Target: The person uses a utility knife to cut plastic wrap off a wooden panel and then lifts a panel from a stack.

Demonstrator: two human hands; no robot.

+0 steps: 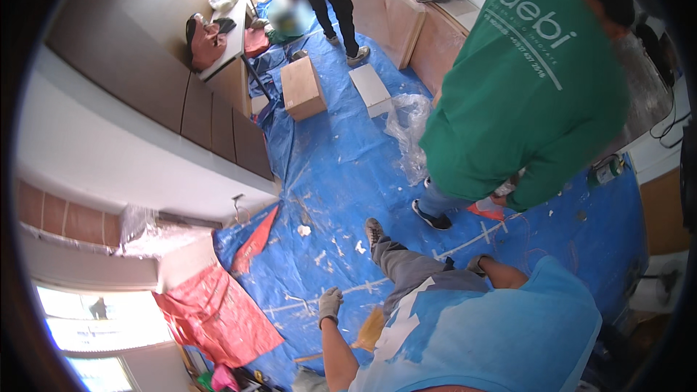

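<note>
One straw-coloured broom (372, 328), apparently flat on the blue tarp (319, 167), long axis running crosswise past the left forearm (339, 356), bristles to the right. Left hand (331, 305), gloved, clearly nearer: just ahead of the broom, apart from it, fingers loosely curled, nothing visible in them. Right hand (476, 265) well off to the broom's right, fingers mostly hidden, so can't tell tbh.

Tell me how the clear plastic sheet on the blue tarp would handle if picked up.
The clear plastic sheet would probably be floppy, since it lies crumpled in loose folds. It is likely light for its size, looking thin and see-through over the blue tarp. Its shiny surface may feel slippery.
</note>
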